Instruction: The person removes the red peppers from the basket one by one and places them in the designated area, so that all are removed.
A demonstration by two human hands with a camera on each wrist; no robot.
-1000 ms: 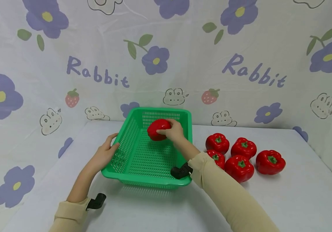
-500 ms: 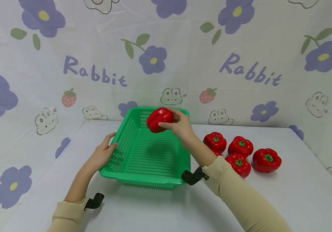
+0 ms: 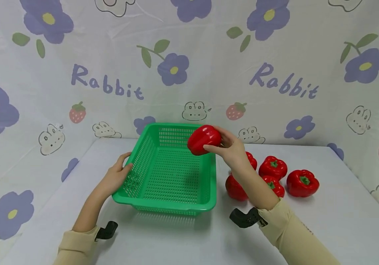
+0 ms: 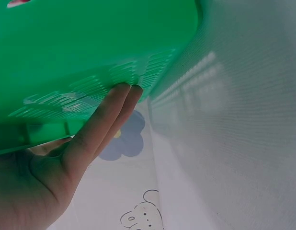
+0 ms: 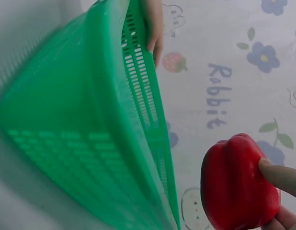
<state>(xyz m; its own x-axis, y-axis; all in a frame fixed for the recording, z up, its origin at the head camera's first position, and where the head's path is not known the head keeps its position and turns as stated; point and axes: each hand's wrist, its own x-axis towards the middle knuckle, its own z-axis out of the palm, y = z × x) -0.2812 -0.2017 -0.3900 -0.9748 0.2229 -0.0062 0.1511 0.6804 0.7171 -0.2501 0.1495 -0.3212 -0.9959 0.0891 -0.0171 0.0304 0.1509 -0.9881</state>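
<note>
A glossy red bell pepper (image 3: 204, 140) is pinched between the thumb and fingers of my right hand (image 3: 234, 151), held up over the right rim of the green plastic basket (image 3: 172, 180). From the right wrist view, that pepper (image 5: 238, 184) hangs beside the basket wall (image 5: 57, 91), apart from it. The basket's perforated floor is bare. My left hand (image 3: 113, 179) holds the basket's left side, thumb at the rim. In the left wrist view its fingers (image 4: 102, 122) lie along the outer wall; the thumb tip is mostly hidden.
Several more red bell peppers (image 3: 302, 183) stand on the white table (image 3: 162, 243) right of the basket; my right forearm partly covers some. A patterned cloth (image 3: 209, 84) with flowers and rabbits hangs behind the table. Small black wrist cameras (image 3: 245, 218) stick out from both sleeves.
My right hand has lifted the bell pepper up from low inside the basket and carried it rightward to the right rim. My left hand keeps its hold on the basket.
</note>
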